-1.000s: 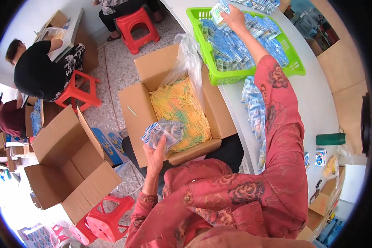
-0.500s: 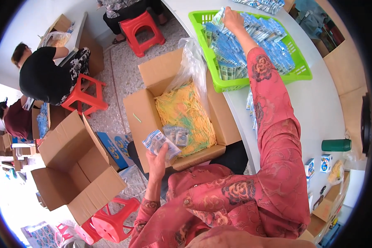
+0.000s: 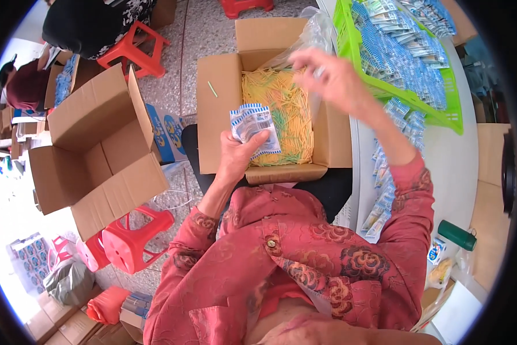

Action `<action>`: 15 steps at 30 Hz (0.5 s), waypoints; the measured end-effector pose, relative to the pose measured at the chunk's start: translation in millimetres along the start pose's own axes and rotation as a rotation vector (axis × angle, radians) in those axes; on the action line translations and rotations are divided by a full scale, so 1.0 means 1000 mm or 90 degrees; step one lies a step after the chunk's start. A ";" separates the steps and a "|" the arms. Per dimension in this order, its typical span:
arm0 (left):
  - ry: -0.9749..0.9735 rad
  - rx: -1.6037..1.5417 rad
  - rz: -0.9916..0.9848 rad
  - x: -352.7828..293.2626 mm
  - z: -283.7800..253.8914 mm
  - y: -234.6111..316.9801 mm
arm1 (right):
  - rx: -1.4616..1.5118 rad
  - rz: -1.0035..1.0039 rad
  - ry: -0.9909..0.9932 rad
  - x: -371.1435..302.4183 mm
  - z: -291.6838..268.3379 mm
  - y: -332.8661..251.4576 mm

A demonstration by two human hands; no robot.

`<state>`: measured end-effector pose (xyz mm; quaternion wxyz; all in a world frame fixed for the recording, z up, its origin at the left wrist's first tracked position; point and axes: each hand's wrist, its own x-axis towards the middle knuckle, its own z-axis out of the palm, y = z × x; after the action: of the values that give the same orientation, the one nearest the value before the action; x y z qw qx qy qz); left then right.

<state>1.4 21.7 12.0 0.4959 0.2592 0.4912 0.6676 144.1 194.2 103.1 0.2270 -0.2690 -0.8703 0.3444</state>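
In my left hand (image 3: pixel 241 152) is a small stack of clear packets (image 3: pixel 259 127) with blue-and-white striped ends, the thumb pressed across them. It is over the near left part of an open cardboard box (image 3: pixel 219 103). Thin yellow and green sticks (image 3: pixel 281 109) fill the box in a loose heap. My right hand (image 3: pixel 336 83), slightly blurred, hangs over the box's right side with its fingers stretched apart. Something small and whitish shows at its fingers; I cannot make out what. Just beyond that hand, a green basket (image 3: pixel 379 89) full of striped packets (image 3: pixel 396 57) stands on the table.
More packets (image 3: pixel 393 161) lie along the white table (image 3: pixel 462 172), with a dark green bottle (image 3: pixel 457 234) nearer me. An open cardboard box (image 3: pixel 106 152) stands at left, beside red stools (image 3: pixel 135 238). A clear plastic bag (image 3: pixel 313 37) drapes over the filled box. People sit at far left.
My right hand has left the basket and come back over the box. The left hand's packets now look more upright. The packets lying on the sticks no longer show. The view has shifted.
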 end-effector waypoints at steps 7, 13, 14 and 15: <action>-0.066 0.068 0.045 -0.016 0.005 0.003 | 0.072 -0.010 -0.162 -0.038 0.055 -0.018; -0.054 0.069 0.013 -0.026 -0.004 0.012 | 0.088 -0.058 -0.083 -0.044 0.059 -0.018; -0.069 0.100 0.011 -0.028 -0.007 0.013 | 0.112 -0.059 -0.088 -0.045 0.058 -0.018; -0.083 0.131 0.010 -0.029 -0.009 0.013 | 0.135 -0.060 -0.093 -0.046 0.058 -0.019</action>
<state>-0.7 -8.9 24.9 0.4923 0.3557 0.5218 0.5990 139.0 126.2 68.6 0.2061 -0.1768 -0.8550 0.4419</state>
